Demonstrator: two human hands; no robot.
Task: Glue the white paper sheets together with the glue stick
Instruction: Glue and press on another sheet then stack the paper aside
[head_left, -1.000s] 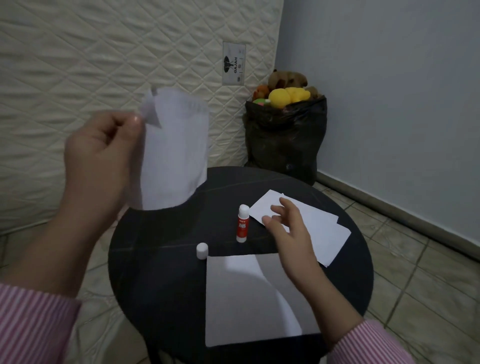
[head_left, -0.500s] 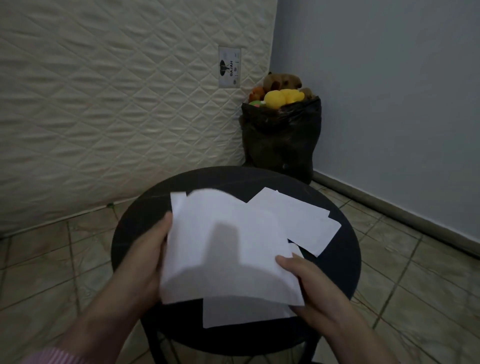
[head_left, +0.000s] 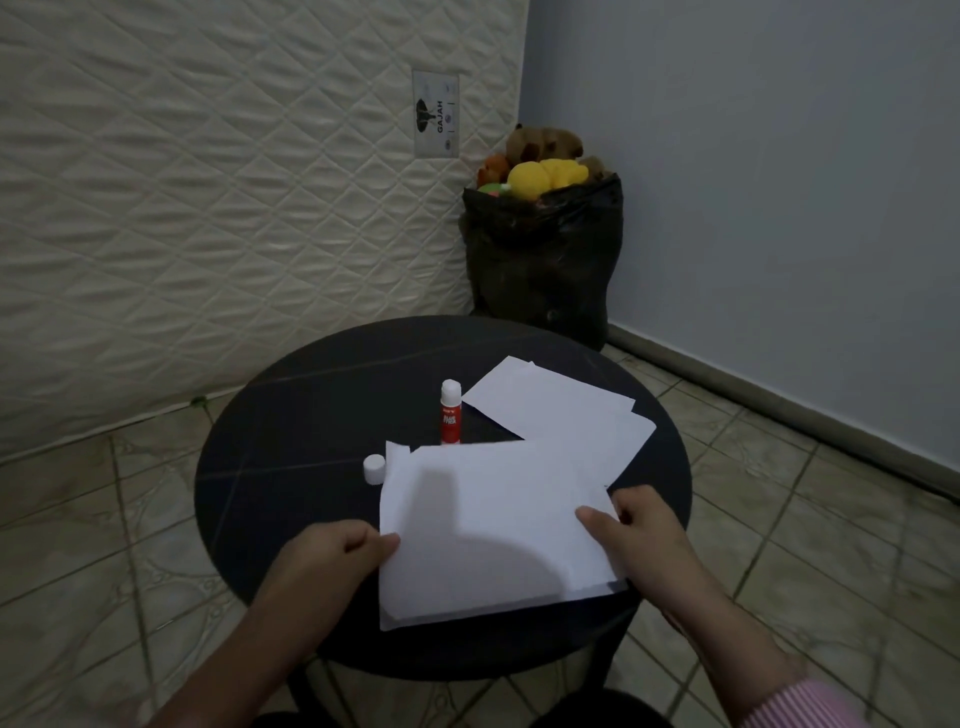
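Since a moment ago, the top sheet has come down from the air and now lies low over the bottom sheet, close to the near edge of the round black table. Both hands have moved to its sides. Left hand pinches the left edge between thumb and fingers. Right hand grips the right edge, with its fingers curled over the paper. So the sheet sits right between the two hands, and its long side runs from left to right. Only a thin strip of the bottom sheet peeks out along the near edge, and the two edges do not quite line up there. I think the next job is to slide the top sheet until the edges match, then press it flat. Neither hand is nearer, since each already holds one side. The glue stick stands upright just behind the sheets, with its tip bare. Its cap stands by the far left corner of the top sheet. Now the count: one glue stick, one cap, two sheets in the near pile, and at least two more spare sheets lying farther back on the right.
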